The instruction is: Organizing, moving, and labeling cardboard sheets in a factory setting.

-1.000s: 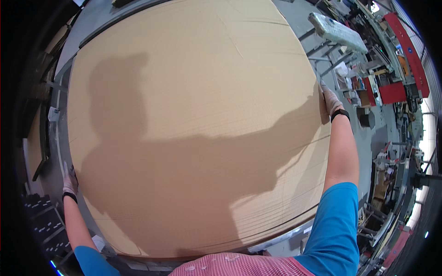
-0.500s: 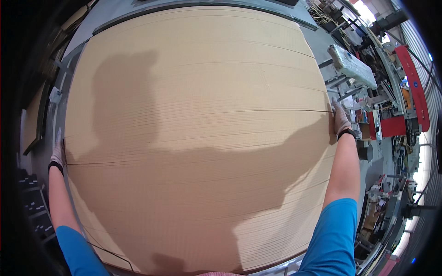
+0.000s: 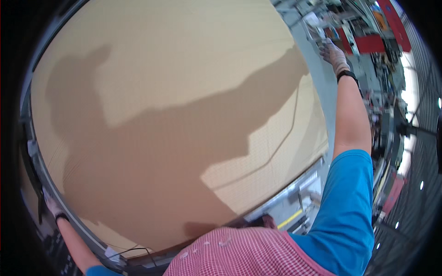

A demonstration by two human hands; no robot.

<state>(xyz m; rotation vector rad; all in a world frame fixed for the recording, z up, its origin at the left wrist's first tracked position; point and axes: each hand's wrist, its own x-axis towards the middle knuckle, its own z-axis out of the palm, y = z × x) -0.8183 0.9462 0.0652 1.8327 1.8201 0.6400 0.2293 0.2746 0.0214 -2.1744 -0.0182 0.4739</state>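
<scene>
A large brown cardboard sheet (image 3: 193, 83) fills the middle of the view, lying flat, with my shadow across it. My right hand (image 3: 335, 56), in a pale work glove, is off the sheet's right edge with its fingers stretched apart and nothing in them. At the far lower left, my gloved left hand (image 3: 53, 204) is just outside the sheet's left edge. Its fingers look extended, though they are small and somewhat blurred. I see nothing held in that hand.
A grey table frame (image 3: 87, 232) runs along the sheet's left side. A thin black cord (image 3: 133, 250) crosses the near left corner. Beyond my right arm stand red machine parts (image 3: 368, 44) and cluttered workbenches. Below the near edge, a yellow strip (image 3: 290, 219) shows.
The view has swung and tilted, so the sheet appears turned and shifted left. My right hand has come away from the right edge. My left hand appears lower, also off its edge.
</scene>
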